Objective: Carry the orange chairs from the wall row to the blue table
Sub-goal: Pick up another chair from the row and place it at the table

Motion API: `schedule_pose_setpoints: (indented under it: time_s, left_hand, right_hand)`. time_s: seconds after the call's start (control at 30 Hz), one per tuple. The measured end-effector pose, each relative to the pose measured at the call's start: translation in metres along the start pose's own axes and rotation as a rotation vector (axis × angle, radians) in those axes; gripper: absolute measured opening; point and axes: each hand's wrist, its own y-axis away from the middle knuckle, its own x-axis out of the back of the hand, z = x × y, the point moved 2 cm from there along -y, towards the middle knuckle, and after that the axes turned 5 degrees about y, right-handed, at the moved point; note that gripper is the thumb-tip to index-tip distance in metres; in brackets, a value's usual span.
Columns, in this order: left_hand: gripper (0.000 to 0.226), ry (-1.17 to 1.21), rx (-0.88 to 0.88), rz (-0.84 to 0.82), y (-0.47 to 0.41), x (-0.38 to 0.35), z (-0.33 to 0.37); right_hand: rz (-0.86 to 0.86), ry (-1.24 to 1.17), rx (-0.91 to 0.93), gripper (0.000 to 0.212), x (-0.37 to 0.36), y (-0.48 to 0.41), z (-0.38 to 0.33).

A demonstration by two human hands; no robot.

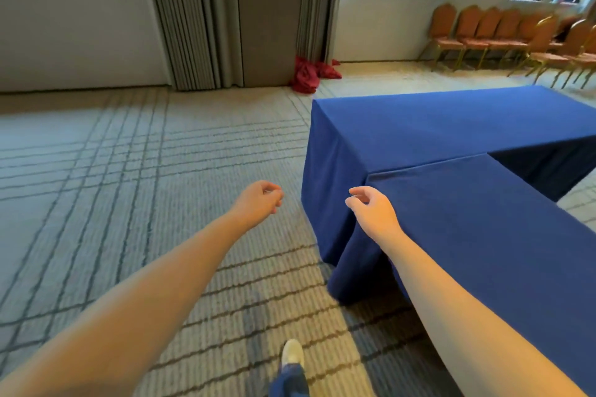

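Observation:
Several orange chairs (503,35) with gold legs stand in a row along the far right wall under the windows. The blue table (451,126), draped in blue cloth, fills the right side, with a second blue-draped table (503,235) joined to it nearer me. My left hand (258,203) is stretched out over the carpet, fingers loosely curled, holding nothing. My right hand (374,209) hangs in front of the near table's corner, fingers loosely curled and empty. Both hands are far from the chairs.
Patterned grey carpet (129,171) spreads to the left and ahead. A heap of red cloth (309,74) lies on the floor by the grey curtains (193,16). My shoe (292,354) shows at the bottom of the view.

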Motion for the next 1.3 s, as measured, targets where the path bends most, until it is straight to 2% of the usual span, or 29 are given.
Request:
schedule_pose_setpoints:
  time_s: [0.37,0.6,0.8,1.07,1.3]
  left_hand:
    - [0.02,-0.013,-0.089,0.102,-0.252,0.061,0.097]
    - [0.021,-0.025,-0.078,0.101,-0.397,0.085,0.125]
    - [0.028,-0.082,-0.095,-0.001,-0.561,0.108,0.137]
    - [0.026,-0.147,-0.179,-0.138,-0.816,0.158,0.206]
    - [0.027,-0.185,-0.194,-0.302,-0.986,0.135,0.228]
  right_hand:
    - [-0.012,0.015,0.164,0.033,-0.012,-0.276,-0.1]
    - [-0.02,0.047,0.142,0.034,-0.032,-0.421,-0.124]
    - [0.013,0.066,0.076,0.033,-0.063,-0.569,-0.143]
    - [0.185,0.024,-0.055,0.031,-0.091,-0.769,-0.193]
    - [0.279,0.012,-0.159,0.034,-0.097,-0.91,-0.194]
